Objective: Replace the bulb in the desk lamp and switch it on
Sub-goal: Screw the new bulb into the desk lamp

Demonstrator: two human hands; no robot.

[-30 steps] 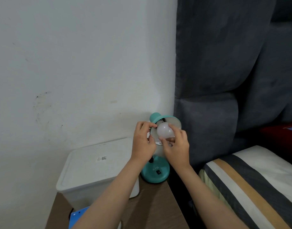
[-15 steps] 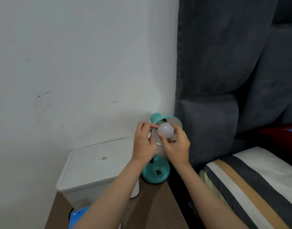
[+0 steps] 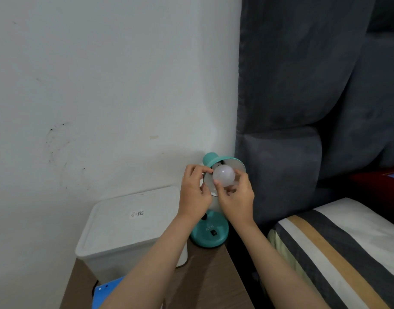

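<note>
bulb at shade mouth, both hands on lamp
right hand [image 3: 235, 197] pinches bulb [image 3: 223, 175]; left hand [image 3: 195, 192] grips shade [image 3: 233, 163] rim; lamp base [image 3: 209, 233] near table [image 3: 205, 275] edge, beside bin [image 3: 129, 226].

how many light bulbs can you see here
1. The bulb sits at the mouth of the teal lamp shade, held by the right hand. A spare may lie out of view.

Teal lamp [image 3: 210, 233]; frosted white bulb [image 3: 223, 176]; striped bedding [image 3: 339, 248].
</note>
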